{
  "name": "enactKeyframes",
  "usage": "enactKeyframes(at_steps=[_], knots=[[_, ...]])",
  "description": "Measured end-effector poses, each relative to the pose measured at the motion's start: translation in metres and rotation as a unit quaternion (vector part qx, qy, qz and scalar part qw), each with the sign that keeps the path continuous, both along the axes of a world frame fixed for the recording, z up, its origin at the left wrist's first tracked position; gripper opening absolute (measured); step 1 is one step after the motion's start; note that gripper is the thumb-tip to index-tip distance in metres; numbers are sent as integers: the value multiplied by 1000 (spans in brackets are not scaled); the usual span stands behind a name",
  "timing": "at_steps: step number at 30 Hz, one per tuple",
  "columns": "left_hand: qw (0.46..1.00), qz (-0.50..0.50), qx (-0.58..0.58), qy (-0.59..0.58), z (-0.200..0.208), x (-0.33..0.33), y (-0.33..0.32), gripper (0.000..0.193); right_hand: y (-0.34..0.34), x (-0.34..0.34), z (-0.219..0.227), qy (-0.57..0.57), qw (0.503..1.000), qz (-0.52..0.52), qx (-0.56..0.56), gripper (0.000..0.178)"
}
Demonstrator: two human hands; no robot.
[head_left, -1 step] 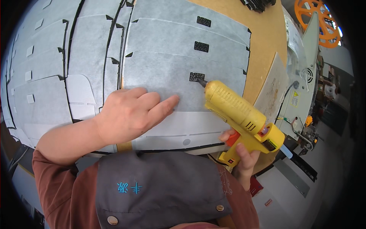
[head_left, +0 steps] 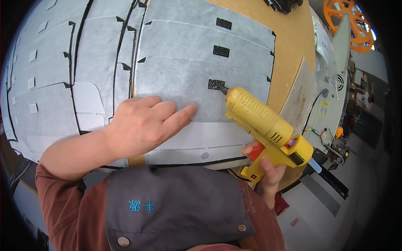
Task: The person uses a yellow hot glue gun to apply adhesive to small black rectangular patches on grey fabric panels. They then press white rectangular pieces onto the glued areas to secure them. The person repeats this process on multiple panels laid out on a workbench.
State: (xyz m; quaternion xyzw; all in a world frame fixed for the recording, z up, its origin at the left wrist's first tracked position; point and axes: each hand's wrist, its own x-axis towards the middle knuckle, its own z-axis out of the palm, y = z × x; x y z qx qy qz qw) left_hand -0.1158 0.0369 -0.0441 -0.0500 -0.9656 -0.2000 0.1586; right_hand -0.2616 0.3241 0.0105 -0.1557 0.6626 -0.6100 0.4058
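Note:
My right hand (head_left: 271,173) is wrapped round the handle of a yellow hot glue gun (head_left: 258,117), a finger at its red trigger. The gun's dark nozzle (head_left: 223,90) points up and left, at the lower right edge of a small black textured patch (head_left: 215,84). That patch lies on a pale grey sheet (head_left: 180,77), below two similar patches. Resting on the same sheet, left of the nozzle, is my left hand (head_left: 148,119). Its index finger reaches forward and apart, the others bend loosely, and nothing shows in its grasp; the thumb is hidden.
More overlapping pale sheets (head_left: 46,67) with black edges and small white squares spread to the left. A wooden board (head_left: 293,37) shows beyond the sheet's right side. At the right stand a pale machine (head_left: 324,121) with wires and an orange reel (head_left: 345,16).
The glue gun's nozzle has shifted very slightly right along the black patch's edge. My left hand and the sheets have stayed put.

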Motion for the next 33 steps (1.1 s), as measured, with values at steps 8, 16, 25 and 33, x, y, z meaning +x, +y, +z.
enactKeyframes(at_steps=[8,16,25,33], knots=[[1000,-3,-7,-4,1,-1,-1,42,-12,-1,2,42,997,-41,52,53],[1000,-3,1,2,1,-1,0,42,8,-3,-4,3,1000,-26,7,54],[1000,0,4,-3,2,-2,1,42,3,1,0,8,1000,-21,2,53],[1000,0,5,-2,2,-2,0,40,7,0,-2,-7,999,-32,-16,52]])
